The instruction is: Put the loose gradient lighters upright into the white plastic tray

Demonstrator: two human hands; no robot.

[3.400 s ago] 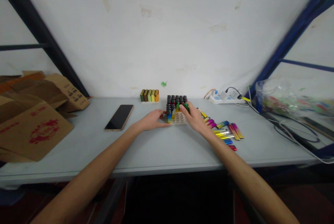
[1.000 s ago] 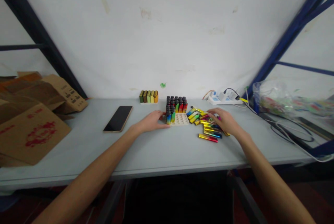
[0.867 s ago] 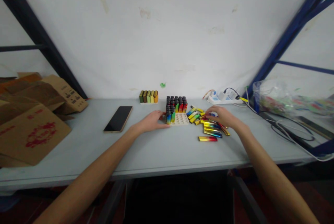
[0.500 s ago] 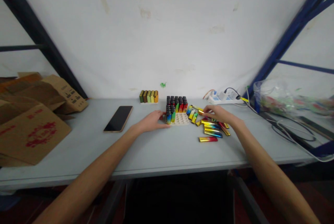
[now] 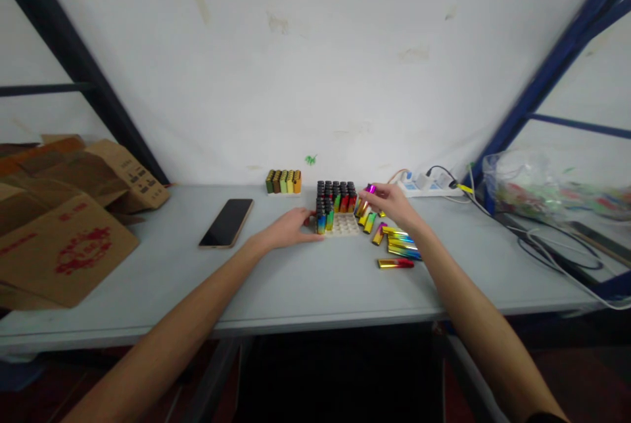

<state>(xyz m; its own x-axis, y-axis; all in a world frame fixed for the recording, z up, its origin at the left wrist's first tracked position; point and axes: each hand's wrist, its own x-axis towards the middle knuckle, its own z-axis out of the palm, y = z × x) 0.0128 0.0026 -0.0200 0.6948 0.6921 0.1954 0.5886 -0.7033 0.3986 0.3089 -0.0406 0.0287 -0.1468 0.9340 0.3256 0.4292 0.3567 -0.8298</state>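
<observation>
A white tray with holes point(image 5: 345, 225) stands mid-table, its back and left rows filled with upright black-topped lighters point(image 5: 337, 194) in shiny rainbow colours. Around its left side curves my left hand point(image 5: 292, 227), with thumb at the front corner and fingers by the lighters there. My right hand point(image 5: 391, 203) pinches a purple-and-gold lighter point(image 5: 366, 199), tilted, just right of the filled back rows. Below that hand, several loose shiny lighters point(image 5: 401, 242) lie in a pile to the right of the tray. One red-and-gold lighter point(image 5: 395, 264) rests apart, nearer the front.
Behind on the left, a small block of yellow, green and brown lighters point(image 5: 283, 182) stands by the wall. A phone point(image 5: 227, 222) lies left of my left hand. Cardboard boxes point(image 5: 93, 249) fill the far left. A power strip point(image 5: 428, 185), cables and a plastic bag point(image 5: 522, 177) are at the right.
My right hand has risen from the loose pile and moved left towards the tray, bringing a purple-and-gold lighter with it. The left hand stays at the tray's side.
</observation>
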